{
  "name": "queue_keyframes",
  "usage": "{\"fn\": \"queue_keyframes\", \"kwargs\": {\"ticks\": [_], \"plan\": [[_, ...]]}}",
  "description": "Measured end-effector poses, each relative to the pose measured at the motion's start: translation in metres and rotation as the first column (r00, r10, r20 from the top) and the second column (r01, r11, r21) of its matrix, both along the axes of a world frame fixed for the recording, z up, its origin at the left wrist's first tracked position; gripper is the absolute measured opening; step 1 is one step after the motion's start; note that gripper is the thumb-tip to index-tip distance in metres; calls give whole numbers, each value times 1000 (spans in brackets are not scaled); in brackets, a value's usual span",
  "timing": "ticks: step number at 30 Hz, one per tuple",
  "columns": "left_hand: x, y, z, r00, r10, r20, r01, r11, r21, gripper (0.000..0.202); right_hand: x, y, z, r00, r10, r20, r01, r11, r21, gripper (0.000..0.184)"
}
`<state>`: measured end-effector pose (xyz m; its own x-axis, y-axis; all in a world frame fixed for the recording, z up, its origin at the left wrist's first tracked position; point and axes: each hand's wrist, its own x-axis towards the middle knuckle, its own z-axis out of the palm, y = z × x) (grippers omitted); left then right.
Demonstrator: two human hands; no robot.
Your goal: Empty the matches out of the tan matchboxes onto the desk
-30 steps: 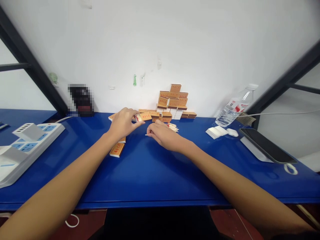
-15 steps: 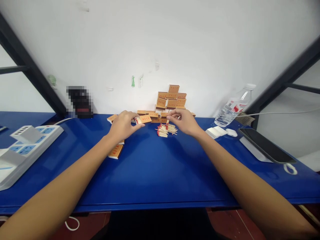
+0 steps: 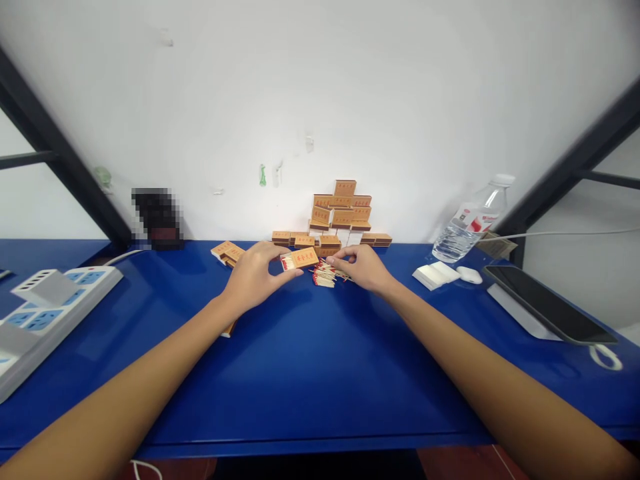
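A white wall (image 3: pixel 240 93) fills the upper frame behind a glossy blue table (image 3: pixel 320 387) that spans the scene from edge to edge. A power strip (image 3: pixel 85 313) loaded with plugs runs along the left edge, a dark phone (image 3: pixel 550 303) lies propped at right, and at center, near the wall, a stepped stack of matchboxes (image 3: pixel 343 217) rises to a single box at its peak. A clear plastic bottle (image 3: pixel 465 227) stands at a tilt to the right of the stack.

In the middle of the frame, a person's left hand (image 3: pixel 255 277) grips a partly opened matchbox (image 3: pixel 305 257) between thumb and fingers, red-tipped matches showing in its exposed tray. The right hand (image 3: pixel 367 267) reaches in from the right, thumb and forefinger drawn together over a pile of loose matches (image 3: pixel 324 275); whether a match is pinched there cannot be told. Other boxes (image 3: pixel 230 252) lie just beyond the left hand.

The work appears partway along: the box is open with matches in its tray, while the pile still lies outside on the blue surface, just below and right of the box, and the sleeve is not yet closed.
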<state>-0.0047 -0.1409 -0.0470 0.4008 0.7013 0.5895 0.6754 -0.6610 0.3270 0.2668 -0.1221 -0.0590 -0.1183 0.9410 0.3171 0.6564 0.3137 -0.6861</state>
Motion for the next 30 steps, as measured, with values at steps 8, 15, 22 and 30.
{"fn": "queue_keyframes", "kwargs": {"ticks": [8, 15, 22, 30], "plan": [[12, -14, -1, 997, -75, -28, 74, 997, -37, 34, -11, -15, 16, 900, 242, -363, -335, 916, -220, 42], [11, -14, -4, 996, -85, -16, 85, 996, 9, 35, -15, -19, 19, 876, 185, -446, -342, 889, -304, 43], [9, -10, -4, 998, -55, -42, 56, 998, 32, 35, 8, -4, 18, 885, 147, -442, -279, 928, -249, 49], [5, -8, -4, 997, -26, -68, 34, 994, 105, 37, 120, 42, 39, 873, -413, -259, 405, 910, -86, 35]]}}
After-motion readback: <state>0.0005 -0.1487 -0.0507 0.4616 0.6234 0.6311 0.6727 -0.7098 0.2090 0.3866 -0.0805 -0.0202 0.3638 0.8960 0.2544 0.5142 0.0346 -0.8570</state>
